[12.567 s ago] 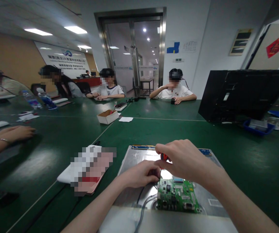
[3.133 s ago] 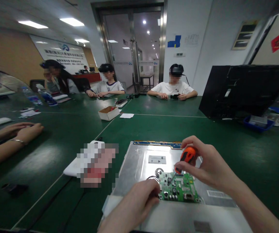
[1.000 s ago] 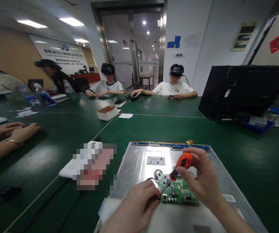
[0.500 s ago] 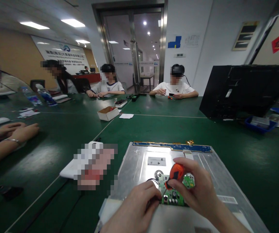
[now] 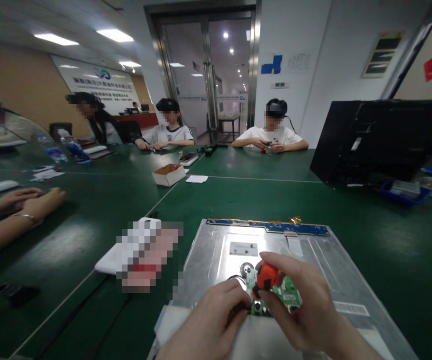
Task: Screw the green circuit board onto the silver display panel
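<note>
A green circuit board (image 5: 290,295) lies on the back of a silver metal display panel (image 5: 216,265). My left hand (image 5: 216,315) is closed at the board's near left corner, its thumb and forefinger pinching the edge; the fingertips are partly hidden. In my right hand (image 5: 306,300) is a stubby screwdriver with an orange and black handle (image 5: 267,276), gripped between thumb and fingers. Its handle leans over the left part of the board, and the tip is hidden from me. A blue circuit strip (image 5: 268,226) runs along the panel's far edge.
Left of the panel lie a white device (image 5: 110,257) and a blurred pink item (image 5: 155,255). A white box (image 5: 168,175) stands farther back. At right are a black monitor (image 5: 381,142) and blue tray (image 5: 405,192). Another person's hands (image 5: 31,205) rest at left; several people sit around the table.
My right hand has turned, and the screwdriver handle has shifted slightly left and down and tipped toward me. My left hand stays at the board's corner.
</note>
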`<state>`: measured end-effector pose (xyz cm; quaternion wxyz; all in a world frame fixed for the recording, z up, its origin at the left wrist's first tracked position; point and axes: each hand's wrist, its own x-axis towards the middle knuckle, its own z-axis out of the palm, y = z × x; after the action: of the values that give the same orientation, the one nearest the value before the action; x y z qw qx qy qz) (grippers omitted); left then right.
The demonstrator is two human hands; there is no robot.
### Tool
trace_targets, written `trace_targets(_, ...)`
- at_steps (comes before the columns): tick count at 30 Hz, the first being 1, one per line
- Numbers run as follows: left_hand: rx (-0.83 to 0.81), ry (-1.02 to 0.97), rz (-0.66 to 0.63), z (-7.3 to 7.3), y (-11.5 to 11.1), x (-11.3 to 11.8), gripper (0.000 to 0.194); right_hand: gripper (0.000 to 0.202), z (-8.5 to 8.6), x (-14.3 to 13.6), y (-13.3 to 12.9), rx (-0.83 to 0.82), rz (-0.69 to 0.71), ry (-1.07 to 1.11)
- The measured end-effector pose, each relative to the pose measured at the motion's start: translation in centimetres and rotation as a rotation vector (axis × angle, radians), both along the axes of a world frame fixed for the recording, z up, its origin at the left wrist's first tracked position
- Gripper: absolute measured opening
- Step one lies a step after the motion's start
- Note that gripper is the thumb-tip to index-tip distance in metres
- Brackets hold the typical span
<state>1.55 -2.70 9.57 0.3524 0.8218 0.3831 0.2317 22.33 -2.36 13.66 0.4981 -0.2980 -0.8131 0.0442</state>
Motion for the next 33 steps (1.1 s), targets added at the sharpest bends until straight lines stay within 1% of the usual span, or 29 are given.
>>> trace_targets(3, 0.003, 0.015, 0.005, -0.1, 0.0, 0.0, 0.023, 0.054, -0.1, 0.1, -0.1, 0.003, -0.014, -0.005)
trace_targets(7, -0.001, 0.034, 0.007, 0.0, -0.1, 0.0, 0.022, 0.051, -0.2, 0.0, 0.0, 0.019, -0.032, 0.002)
trace_targets(10, -0.002, 0.035, 0.005, 0.1, -0.1, 0.0, 0.022, 0.049, -0.2, -0.2, 0.2, 0.024, -0.003, 0.015)
trace_targets(13, 0.007, 0.031, 0.012, 0.2, 0.0, 0.0, 0.022, 0.043, -0.2, -0.3, 0.5, 0.042, 0.023, 0.022)
trace_targets(16, 0.007, 0.011, -0.009, 0.1, 0.1, 0.0, 0.021, 0.035, 0.0, -0.4, 0.8, 0.051, 0.000, -0.016)
trace_targets(18, 0.011, -0.007, -0.020, 0.1, 0.1, 0.0, 0.021, 0.028, 0.6, -0.3, 0.8, 0.035, -0.025, -0.067)
trace_targets(21, 0.030, -0.019, -0.022, 0.1, 0.2, 0.0, 0.023, 0.018, 2.1, -0.2, 0.8, -0.041, -0.052, -0.196)
trace_targets(26, 0.055, -0.057, -0.020, -0.1, 0.1, 0.1, 0.026, 0.021, 5.3, -0.6, 1.3, -0.239, -0.023, -0.508)
trace_targets(28, 0.069, -0.058, -0.010, -0.2, 0.1, 0.1, 0.026, 0.022, 6.3, -0.8, 1.7, -0.268, -0.017, -0.628)
trace_targets(30, 0.071, -0.048, 0.001, -0.1, 0.1, 0.2, 0.027, 0.022, 6.9, -1.1, 2.1, -0.282, -0.037, -0.696)
trace_targets(33, 0.090, -0.057, 0.010, 0.0, 0.0, 0.2, 0.028, 0.024, 7.4, -1.4, 2.2, -0.279, -0.031, -0.732)
